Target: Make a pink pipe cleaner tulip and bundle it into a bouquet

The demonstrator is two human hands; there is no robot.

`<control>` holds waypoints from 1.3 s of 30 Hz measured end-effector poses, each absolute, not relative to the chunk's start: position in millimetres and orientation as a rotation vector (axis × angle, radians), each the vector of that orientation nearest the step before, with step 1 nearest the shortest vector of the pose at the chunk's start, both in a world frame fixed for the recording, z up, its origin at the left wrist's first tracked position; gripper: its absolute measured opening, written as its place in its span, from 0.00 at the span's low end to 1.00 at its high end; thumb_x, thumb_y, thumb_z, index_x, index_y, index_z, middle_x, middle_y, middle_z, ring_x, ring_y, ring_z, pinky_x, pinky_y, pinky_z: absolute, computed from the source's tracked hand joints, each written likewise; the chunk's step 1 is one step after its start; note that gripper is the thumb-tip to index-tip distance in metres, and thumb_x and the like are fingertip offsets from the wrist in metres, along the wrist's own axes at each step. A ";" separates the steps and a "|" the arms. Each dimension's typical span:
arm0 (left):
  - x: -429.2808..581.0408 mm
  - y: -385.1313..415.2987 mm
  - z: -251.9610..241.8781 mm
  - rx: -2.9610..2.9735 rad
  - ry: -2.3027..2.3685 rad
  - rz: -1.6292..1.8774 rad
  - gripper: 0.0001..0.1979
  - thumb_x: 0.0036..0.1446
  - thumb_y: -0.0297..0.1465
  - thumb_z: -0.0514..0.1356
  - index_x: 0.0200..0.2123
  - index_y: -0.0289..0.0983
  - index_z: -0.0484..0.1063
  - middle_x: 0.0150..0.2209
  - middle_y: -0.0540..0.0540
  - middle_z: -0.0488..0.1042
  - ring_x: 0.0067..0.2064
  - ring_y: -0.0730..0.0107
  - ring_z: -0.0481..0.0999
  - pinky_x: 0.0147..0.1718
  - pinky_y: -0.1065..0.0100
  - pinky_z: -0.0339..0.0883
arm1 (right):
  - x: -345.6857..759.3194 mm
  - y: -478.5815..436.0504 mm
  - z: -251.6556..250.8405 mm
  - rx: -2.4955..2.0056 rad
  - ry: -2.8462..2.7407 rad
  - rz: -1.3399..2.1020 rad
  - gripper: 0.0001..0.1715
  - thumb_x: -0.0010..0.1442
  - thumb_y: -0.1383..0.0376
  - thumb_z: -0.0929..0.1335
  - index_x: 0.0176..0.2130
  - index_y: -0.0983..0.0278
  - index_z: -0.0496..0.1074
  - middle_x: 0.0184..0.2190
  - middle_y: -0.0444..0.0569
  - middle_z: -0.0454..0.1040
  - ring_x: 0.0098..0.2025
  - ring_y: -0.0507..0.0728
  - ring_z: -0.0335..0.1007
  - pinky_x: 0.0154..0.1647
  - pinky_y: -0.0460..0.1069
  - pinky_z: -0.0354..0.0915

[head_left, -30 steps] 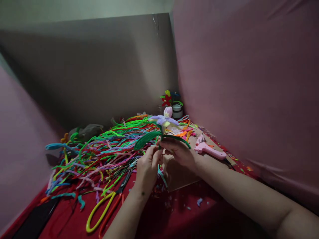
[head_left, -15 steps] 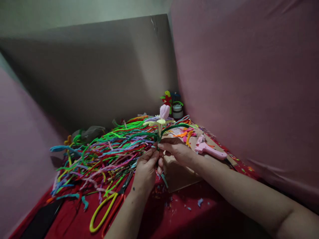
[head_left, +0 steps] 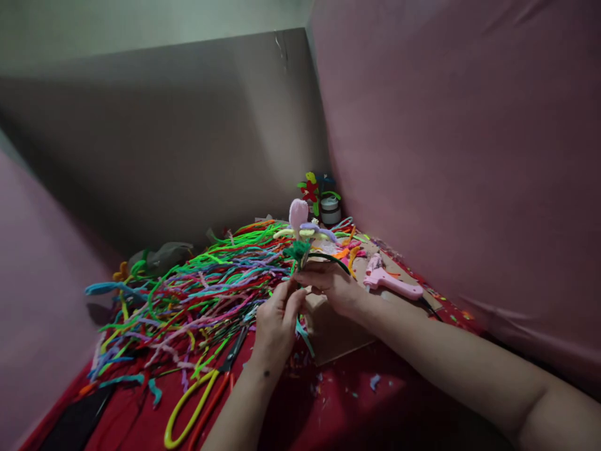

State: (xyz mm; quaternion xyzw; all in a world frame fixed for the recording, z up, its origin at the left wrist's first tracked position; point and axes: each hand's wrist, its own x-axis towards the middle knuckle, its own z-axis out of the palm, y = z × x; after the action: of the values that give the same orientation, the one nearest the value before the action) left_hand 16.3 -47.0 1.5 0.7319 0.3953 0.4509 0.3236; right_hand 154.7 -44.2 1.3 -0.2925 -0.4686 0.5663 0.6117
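Note:
A bunch of pipe-cleaner flowers (head_left: 298,215) stands upright in front of me, with pale pink, lavender and pale yellow blooms on top. Dark green pipe cleaner (head_left: 297,252) makes leaves below them, one curving out to the right. My left hand (head_left: 278,313) pinches the stems low down. Just above and to the right, my right hand (head_left: 328,285) has its fingers closed on the green part of the stems. The stem ends are mostly hidden by my fingers.
Loose pipe cleaners (head_left: 197,300) heap on the left. Scissors (head_left: 192,401) with yellow and red handles lie near my left forearm. A pink glue gun (head_left: 397,285) rests on cardboard (head_left: 335,335) at right. Behind stand a white jar (head_left: 331,211) and a red flower (head_left: 308,190).
The flower bunch has turned in my fingers, so the pink bloom shows another side and the green leaves now bunch at the front. Both hands still grip the stems.

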 end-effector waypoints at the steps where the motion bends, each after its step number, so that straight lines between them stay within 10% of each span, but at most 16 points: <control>1: 16.7 -47.4 -0.6 2.011 1.118 1.227 0.06 0.52 0.34 0.58 0.32 0.39 0.72 0.21 0.52 0.70 0.23 0.74 0.67 0.27 0.72 0.58 | 153.4 -44.5 1.5 -0.693 -1.070 1.284 0.11 0.45 0.60 0.72 0.24 0.66 0.73 0.20 0.41 0.66 0.22 0.47 0.54 0.24 0.45 0.52; 22: 21.9 -50.9 -1.4 1.367 0.774 1.133 0.10 0.55 0.34 0.58 0.26 0.34 0.67 0.17 0.54 0.68 0.15 0.81 0.64 0.17 0.77 0.56 | 153.2 -49.3 8.2 -0.745 -1.378 1.117 0.19 0.52 0.52 0.67 0.31 0.66 0.73 0.18 0.42 0.64 0.22 0.48 0.54 0.23 0.45 0.51; 36: 19.4 -50.9 4.1 0.926 0.401 0.853 0.07 0.53 0.31 0.60 0.27 0.33 0.67 0.14 0.60 0.55 0.10 0.88 0.44 0.10 0.80 0.48 | 154.3 -42.4 -5.2 -0.502 -1.166 1.433 0.12 0.52 0.61 0.69 0.35 0.66 0.76 0.22 0.43 0.68 0.24 0.48 0.60 0.26 0.45 0.53; 39: 17.7 -49.6 5.1 1.172 0.522 0.865 0.10 0.54 0.36 0.58 0.27 0.34 0.68 0.16 0.57 0.60 0.12 0.84 0.54 0.14 0.76 0.55 | 153.9 -42.9 -4.1 -0.552 -1.185 1.391 0.10 0.51 0.61 0.69 0.29 0.67 0.74 0.18 0.41 0.63 0.22 0.48 0.58 0.23 0.45 0.51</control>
State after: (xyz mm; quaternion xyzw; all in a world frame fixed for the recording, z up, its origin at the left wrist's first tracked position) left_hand 17.7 -49.6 5.1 0.5293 0.2356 0.3906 0.7153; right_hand 153.9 -42.9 -4.1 -0.2358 -0.5064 0.5947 0.5782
